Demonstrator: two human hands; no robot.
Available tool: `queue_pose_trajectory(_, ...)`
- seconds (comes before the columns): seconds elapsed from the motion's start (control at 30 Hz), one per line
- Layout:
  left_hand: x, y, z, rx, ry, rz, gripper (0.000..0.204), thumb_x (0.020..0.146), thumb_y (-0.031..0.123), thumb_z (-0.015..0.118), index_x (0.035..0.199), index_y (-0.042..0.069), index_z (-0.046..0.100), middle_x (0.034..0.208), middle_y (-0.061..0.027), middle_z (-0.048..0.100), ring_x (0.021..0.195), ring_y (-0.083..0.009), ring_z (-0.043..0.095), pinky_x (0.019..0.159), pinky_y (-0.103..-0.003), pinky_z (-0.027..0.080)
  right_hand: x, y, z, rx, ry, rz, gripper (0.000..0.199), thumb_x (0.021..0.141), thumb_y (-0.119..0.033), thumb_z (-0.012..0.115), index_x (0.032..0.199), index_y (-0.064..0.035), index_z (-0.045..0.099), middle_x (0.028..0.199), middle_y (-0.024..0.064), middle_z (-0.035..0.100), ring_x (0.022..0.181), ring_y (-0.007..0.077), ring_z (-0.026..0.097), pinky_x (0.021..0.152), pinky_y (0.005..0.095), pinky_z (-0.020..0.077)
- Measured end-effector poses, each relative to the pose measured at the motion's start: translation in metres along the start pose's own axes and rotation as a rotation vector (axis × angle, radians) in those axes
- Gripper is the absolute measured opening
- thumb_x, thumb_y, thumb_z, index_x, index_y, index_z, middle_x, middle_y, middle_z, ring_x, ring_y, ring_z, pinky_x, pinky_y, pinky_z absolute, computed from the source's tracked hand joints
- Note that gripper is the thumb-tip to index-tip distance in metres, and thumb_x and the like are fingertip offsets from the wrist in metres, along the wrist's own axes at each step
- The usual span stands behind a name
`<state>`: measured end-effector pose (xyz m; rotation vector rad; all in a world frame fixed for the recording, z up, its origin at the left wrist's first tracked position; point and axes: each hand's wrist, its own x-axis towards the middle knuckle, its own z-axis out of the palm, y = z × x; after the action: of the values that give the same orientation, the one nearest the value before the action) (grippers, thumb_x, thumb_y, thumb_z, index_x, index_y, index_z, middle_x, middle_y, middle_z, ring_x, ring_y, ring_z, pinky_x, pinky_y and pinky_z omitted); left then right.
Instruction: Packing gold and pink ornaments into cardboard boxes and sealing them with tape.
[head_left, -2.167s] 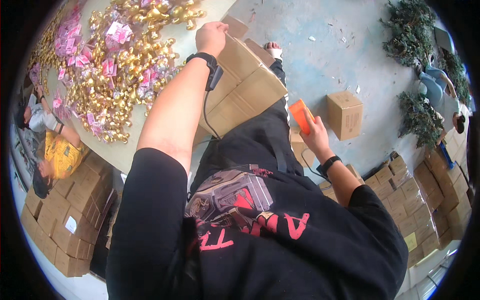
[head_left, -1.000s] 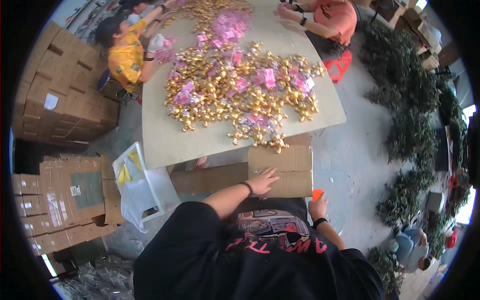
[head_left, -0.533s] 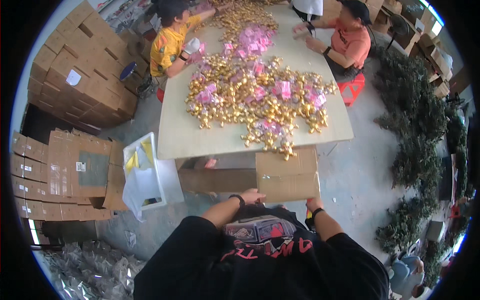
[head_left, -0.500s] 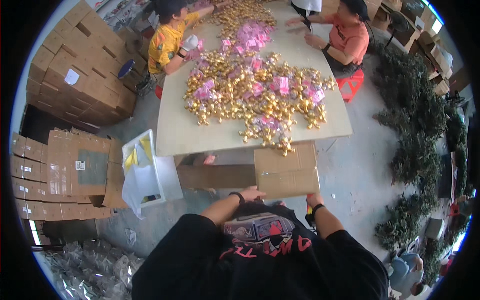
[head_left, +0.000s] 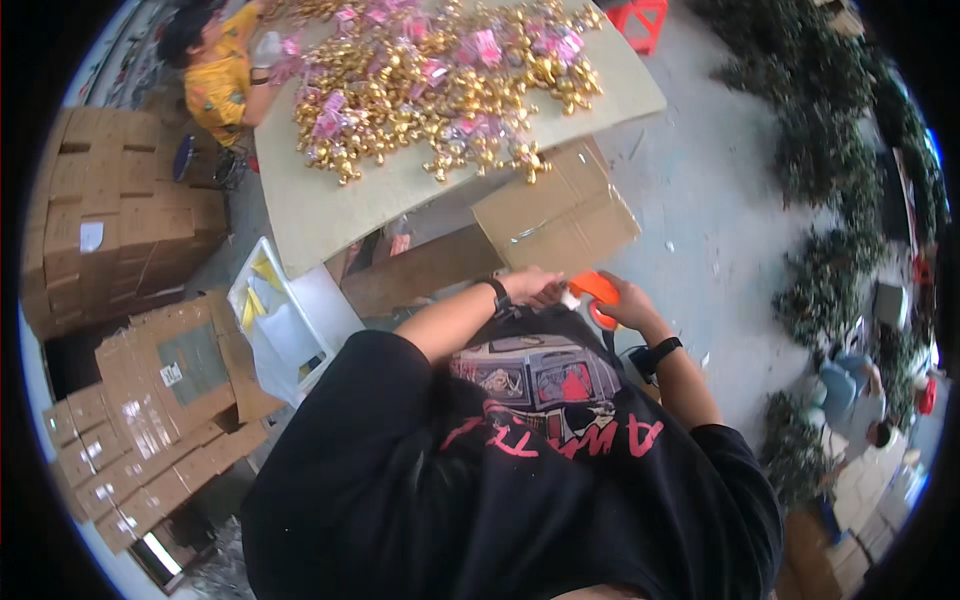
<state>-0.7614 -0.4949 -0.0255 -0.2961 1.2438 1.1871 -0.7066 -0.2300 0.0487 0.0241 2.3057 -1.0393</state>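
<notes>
Since half a second ago the view has swung: the table now runs off toward the upper left, the brown cardboard box sits tilted in front of the person instead of square, and the orange tape dispenser has come into sight at the box's near edge.

The right hand is wrapped around the tape dispenser, gripping it just below the box's near corner. The left hand lies with fingers bent against the near edge of the box, just beside the dispenser; whether it pinches tape or only presses the cardboard cannot be told. Both wrists carry dark bands. The box's top flaps are closed, with a shiny strip of clear tape along the seam, and the box rests partly under the table's edge.

On the pale table lies a wide heap of gold ornaments mixed with small pink packets. A person in a yellow shirt works at its far left corner. To the left, stacked brown cartons rise in rows, one bearing a small white rectangular label; flattened cartons lie lower left, one with a grey-green panel and a small white label. A white tray with yellow pieces stands between these and the person. Dark green garlands line the grey floor at right, and a red stool stands at the top.
</notes>
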Motion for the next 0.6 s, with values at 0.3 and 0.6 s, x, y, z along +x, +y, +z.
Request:
queue_pose_trajectory(0.3, -0.035, 0.012, -0.050, -0.349, -0.205, -0.150, 0.038, 0.097, 0.041, 0.056, 0.119, 0.011, 0.063, 0.114, -0.0043, 0.068, 0.102, -0.0171, 0.065, 0.093, -0.035, 0.052, -0.027, -0.099, 0.091, 0.068, 0.270, 0.004, 0.072, 0.076, -0.026, 0.072, 0.142, -0.0171, 0.044, 0.118, 0.0232, 0.057, 0.104, 0.0428, 0.060, 0.088, 0.0452, 0.0507)
queue_pose_trajectory(0.6, -0.041, -0.005, -0.093, -0.302, -0.272, -0.011, 0.027, 0.098, 0.019, 0.057, 0.119, 0.003, 0.064, 0.112, -0.0073, 0.069, 0.098, -0.0168, 0.068, 0.088, -0.031, 0.055, -0.027, -0.128, 0.132, -0.008, 0.363, -0.067, 0.078, 0.076, -0.023, 0.070, 0.147, -0.0243, 0.037, 0.099, 0.0173, 0.054, 0.090, 0.0385, 0.060, 0.081, 0.0444, 0.0511)
